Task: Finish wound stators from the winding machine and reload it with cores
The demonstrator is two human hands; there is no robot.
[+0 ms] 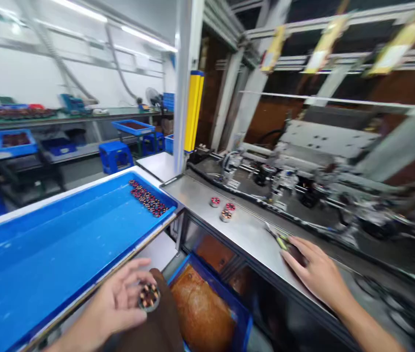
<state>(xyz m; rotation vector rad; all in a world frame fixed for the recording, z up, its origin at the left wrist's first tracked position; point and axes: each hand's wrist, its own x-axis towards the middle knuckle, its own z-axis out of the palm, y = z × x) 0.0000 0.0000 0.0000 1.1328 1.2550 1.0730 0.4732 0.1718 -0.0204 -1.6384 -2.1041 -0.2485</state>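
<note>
A factory workstation seen from above the worker's own hands. On the far right, a large machine (303, 161) of grey metal plates, rails and small fixtures fills the background, blurred. In front of it a steel bench (244, 230) runs from the middle toward the near right. On the left, a long blue tray (46, 254) sits alongside the bench, mostly bare, with a cluster of small dark red wound parts (148, 198) gathered in its far right corner, close to the bench, seemingly within easy reach. Below the bench edge, near the middle, a blue bin (229, 303) on the floor holds something brown and crumpled that cannot be identified.

The right hand (315, 274) lies flat on the near right of the bench, fingers spread over a small dark object with a yellow-green tip (284, 242); whether it grips it cannot be told. The left hand (119, 303), low and near, between tray and bin, cups a round wound coil part (149, 296) loosely in curled fingertips, its face upward as if for inspection. Three similar coil parts (224, 208) rest together on the bench, farther away, beside the machine
</note>
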